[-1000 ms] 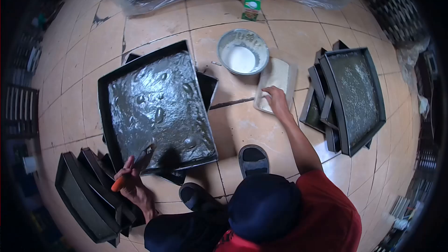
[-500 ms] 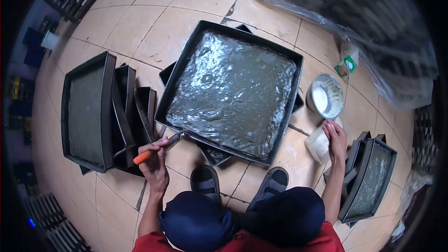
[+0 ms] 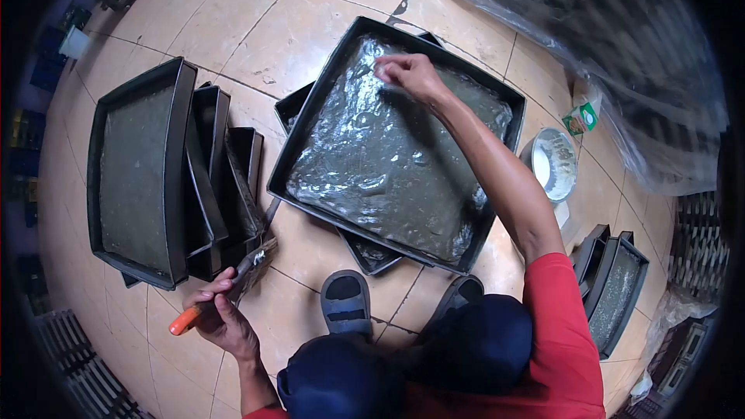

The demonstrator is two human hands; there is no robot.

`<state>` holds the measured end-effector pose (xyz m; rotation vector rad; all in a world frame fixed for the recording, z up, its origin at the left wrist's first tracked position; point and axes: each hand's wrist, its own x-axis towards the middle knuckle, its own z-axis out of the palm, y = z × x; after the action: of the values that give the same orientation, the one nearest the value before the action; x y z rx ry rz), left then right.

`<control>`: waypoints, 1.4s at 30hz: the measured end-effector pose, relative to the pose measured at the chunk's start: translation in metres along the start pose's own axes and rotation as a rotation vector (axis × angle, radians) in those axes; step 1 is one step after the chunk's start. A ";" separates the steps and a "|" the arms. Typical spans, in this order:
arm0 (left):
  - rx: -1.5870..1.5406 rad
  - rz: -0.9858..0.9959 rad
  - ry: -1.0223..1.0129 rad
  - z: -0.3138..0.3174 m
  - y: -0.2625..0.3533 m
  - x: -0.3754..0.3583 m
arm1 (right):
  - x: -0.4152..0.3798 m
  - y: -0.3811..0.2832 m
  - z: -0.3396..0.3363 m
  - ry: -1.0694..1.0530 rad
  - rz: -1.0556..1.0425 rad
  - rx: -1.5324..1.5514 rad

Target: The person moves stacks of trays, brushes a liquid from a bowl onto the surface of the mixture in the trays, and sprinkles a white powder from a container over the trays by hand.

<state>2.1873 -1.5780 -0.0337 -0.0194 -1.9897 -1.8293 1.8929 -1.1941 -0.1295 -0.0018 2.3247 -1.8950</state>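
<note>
A large square black baking pan (image 3: 306,206) sits in front of me, lined with a dark, glossy, wet-looking layer (image 3: 349,163). Over its far part is my right hand (image 3: 411,77), fingers pinched together; whatever they may hold is too small to make out. My left hand (image 3: 225,318), left of my feet, is closed around a brush (image 3: 247,264) with an orange handle, its bristles pointing up and right, beside the stacked pans. To the right of the big pan stands a metal bowl (image 3: 565,178) with white contents. Below it, a pale container (image 3: 562,216) is mostly hidden by my right arm.
Black pans (image 3: 140,171) lean in a stack on the left; smaller pans (image 3: 617,299) stand on the right. More pans lie under the large one. A green packet (image 3: 580,119) and a plastic-covered heap (image 3: 574,39) are at upper right, on the tiled floor (image 3: 225,23).
My right hand has left the pale container and moved up and left over the large pan. My left hand has drawn the brush away from the pan's near-left edge, down and left.
</note>
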 end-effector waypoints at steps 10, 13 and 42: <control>0.048 -0.198 0.048 -0.007 -0.021 -0.016 | -0.077 -0.009 0.037 -0.031 0.231 0.260; 0.017 -0.189 0.017 0.004 -0.020 -0.015 | -0.108 -0.008 0.042 0.035 0.243 0.473; 0.027 -0.229 0.016 0.030 -0.024 -0.020 | -0.100 0.031 -0.091 0.415 0.172 0.560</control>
<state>2.1893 -1.5464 -0.0636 0.2400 -2.0772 -1.9322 1.9843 -1.0897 -0.1309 0.6818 1.8209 -2.5619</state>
